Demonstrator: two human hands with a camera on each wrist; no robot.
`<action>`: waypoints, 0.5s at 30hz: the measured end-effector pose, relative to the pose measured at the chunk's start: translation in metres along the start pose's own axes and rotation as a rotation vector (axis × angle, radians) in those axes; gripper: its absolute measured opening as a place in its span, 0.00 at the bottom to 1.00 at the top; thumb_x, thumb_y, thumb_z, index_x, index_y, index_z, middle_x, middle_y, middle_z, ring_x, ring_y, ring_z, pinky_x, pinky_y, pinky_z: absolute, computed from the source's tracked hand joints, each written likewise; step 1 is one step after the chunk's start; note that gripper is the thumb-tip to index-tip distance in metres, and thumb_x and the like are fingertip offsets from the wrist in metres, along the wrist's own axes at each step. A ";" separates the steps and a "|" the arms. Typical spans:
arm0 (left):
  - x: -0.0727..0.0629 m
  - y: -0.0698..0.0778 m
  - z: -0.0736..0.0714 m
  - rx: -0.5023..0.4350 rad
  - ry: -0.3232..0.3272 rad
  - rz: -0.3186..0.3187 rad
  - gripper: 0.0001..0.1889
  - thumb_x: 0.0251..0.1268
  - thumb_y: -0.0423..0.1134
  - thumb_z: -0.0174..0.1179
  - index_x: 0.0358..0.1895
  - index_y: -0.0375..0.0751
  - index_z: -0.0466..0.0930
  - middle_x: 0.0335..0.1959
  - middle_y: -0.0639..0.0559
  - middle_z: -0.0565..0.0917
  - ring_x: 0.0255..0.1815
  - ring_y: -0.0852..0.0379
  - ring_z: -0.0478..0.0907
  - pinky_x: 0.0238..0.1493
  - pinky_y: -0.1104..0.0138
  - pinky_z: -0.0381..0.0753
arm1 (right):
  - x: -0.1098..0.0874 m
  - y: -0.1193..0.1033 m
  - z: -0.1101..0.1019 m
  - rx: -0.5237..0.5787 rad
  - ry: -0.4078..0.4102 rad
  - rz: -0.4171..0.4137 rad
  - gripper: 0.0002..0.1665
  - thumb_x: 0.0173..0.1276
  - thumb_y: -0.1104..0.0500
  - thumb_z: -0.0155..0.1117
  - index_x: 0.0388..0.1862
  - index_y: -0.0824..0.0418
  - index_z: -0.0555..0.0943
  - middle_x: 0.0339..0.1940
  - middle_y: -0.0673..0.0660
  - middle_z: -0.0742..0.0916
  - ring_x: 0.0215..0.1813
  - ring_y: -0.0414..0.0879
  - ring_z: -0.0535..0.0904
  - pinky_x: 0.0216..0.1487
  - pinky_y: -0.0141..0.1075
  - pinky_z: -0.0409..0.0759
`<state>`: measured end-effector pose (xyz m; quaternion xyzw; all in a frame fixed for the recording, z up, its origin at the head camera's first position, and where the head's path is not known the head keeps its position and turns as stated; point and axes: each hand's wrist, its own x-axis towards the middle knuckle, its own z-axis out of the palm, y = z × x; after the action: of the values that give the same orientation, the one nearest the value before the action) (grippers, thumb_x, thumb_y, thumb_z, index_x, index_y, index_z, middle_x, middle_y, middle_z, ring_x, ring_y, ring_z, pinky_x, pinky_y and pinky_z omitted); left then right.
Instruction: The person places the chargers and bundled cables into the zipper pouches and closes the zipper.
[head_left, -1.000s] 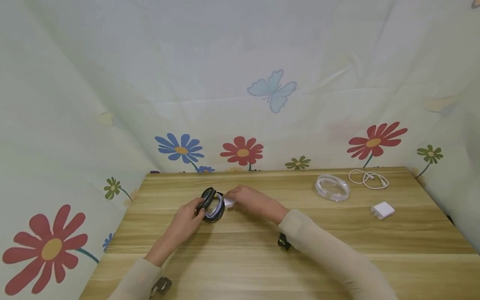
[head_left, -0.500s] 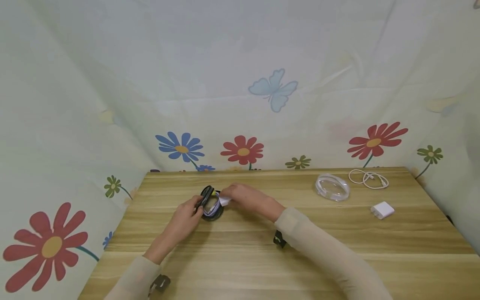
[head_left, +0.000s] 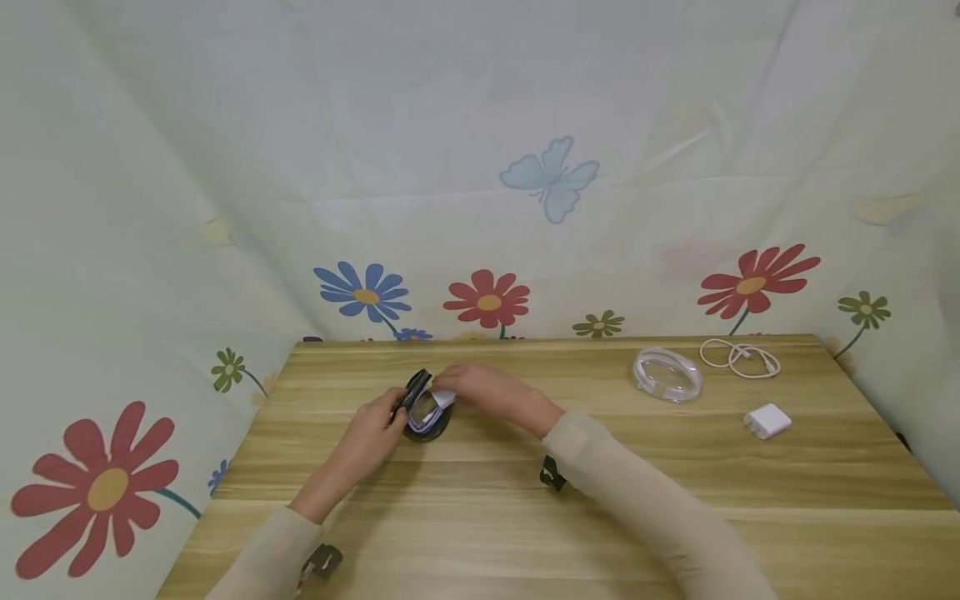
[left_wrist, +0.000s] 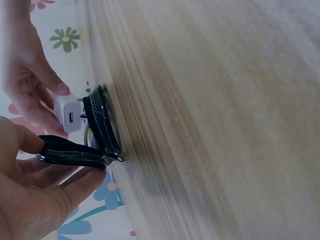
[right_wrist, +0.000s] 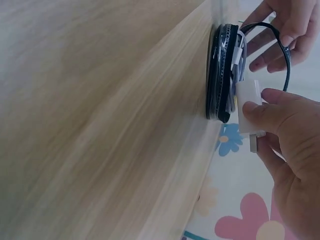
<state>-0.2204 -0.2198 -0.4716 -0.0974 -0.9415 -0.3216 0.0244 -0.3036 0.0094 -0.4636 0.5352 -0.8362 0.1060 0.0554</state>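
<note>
A small black zippered case (head_left: 430,435) lies spread at the zip on the wooden table, left of centre. My left hand (head_left: 372,429) grips its lid (left_wrist: 70,154) between thumb and fingers, tilting it up from the base (left_wrist: 104,120). Inside the base sits a coiled pale cable (right_wrist: 242,57) with a white plug end. My right hand (head_left: 491,392) pinches a white charger (right_wrist: 247,97) right over the case's opening. The charger's USB port faces the left wrist camera, and a metal prong (right_wrist: 253,144) shows on its other end.
To the right on the table are a clear round plastic case (head_left: 667,375), a loosely looped white cable (head_left: 738,358) and a second white charger (head_left: 767,421). A flower-printed curtain (head_left: 420,167) hangs behind the table's far edge and along its left side.
My right hand has shifted slightly left with the charger, bringing it from the case's right side to over its opening. The left hand keeps hold of the lid with little movement.
</note>
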 end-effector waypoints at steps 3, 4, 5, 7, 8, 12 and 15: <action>-0.001 0.000 0.000 -0.010 -0.008 -0.006 0.18 0.79 0.36 0.48 0.65 0.34 0.74 0.53 0.39 0.84 0.31 0.56 0.76 0.29 0.65 0.77 | 0.007 -0.004 0.002 -0.024 -0.010 -0.034 0.21 0.74 0.66 0.63 0.64 0.58 0.81 0.61 0.51 0.86 0.66 0.46 0.78 0.71 0.36 0.71; -0.001 0.000 -0.001 -0.014 -0.011 -0.005 0.19 0.79 0.36 0.48 0.66 0.34 0.74 0.52 0.39 0.84 0.30 0.56 0.76 0.28 0.65 0.77 | 0.009 -0.005 0.002 -0.025 -0.011 -0.048 0.21 0.74 0.66 0.63 0.64 0.58 0.82 0.61 0.51 0.86 0.66 0.46 0.78 0.71 0.36 0.71; -0.001 0.000 -0.001 -0.018 -0.010 -0.006 0.19 0.79 0.36 0.48 0.66 0.35 0.74 0.51 0.40 0.84 0.30 0.56 0.76 0.29 0.65 0.77 | 0.011 -0.006 0.003 -0.023 -0.009 -0.065 0.21 0.74 0.67 0.63 0.64 0.59 0.82 0.60 0.51 0.86 0.66 0.46 0.78 0.71 0.36 0.71; -0.001 -0.001 -0.001 -0.023 -0.001 0.001 0.18 0.79 0.36 0.48 0.65 0.35 0.74 0.51 0.41 0.84 0.35 0.55 0.77 0.33 0.65 0.78 | 0.014 -0.007 0.006 -0.027 -0.010 -0.089 0.21 0.74 0.67 0.62 0.64 0.58 0.82 0.61 0.51 0.86 0.66 0.46 0.78 0.71 0.35 0.71; -0.001 -0.001 -0.001 -0.026 0.004 0.004 0.18 0.78 0.36 0.48 0.65 0.35 0.74 0.52 0.41 0.84 0.36 0.55 0.78 0.34 0.64 0.78 | 0.016 -0.008 0.007 -0.025 -0.009 -0.096 0.21 0.74 0.67 0.62 0.64 0.57 0.82 0.61 0.51 0.86 0.66 0.46 0.78 0.71 0.35 0.71; -0.001 -0.001 -0.002 -0.026 0.021 0.011 0.18 0.78 0.35 0.47 0.64 0.35 0.74 0.50 0.41 0.84 0.37 0.54 0.78 0.35 0.64 0.78 | 0.020 -0.010 0.010 -0.020 -0.029 -0.068 0.24 0.74 0.65 0.63 0.67 0.55 0.81 0.64 0.49 0.84 0.68 0.45 0.77 0.72 0.34 0.69; 0.000 -0.002 -0.003 -0.021 0.026 -0.001 0.17 0.78 0.35 0.46 0.64 0.35 0.74 0.41 0.43 0.83 0.30 0.55 0.75 0.27 0.65 0.75 | 0.022 -0.012 0.012 -0.018 -0.031 -0.042 0.25 0.74 0.65 0.64 0.68 0.54 0.80 0.64 0.48 0.84 0.69 0.44 0.76 0.72 0.34 0.69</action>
<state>-0.2205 -0.2228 -0.4701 -0.0929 -0.9377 -0.3329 0.0354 -0.3020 -0.0175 -0.4694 0.5538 -0.8264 0.0891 0.0496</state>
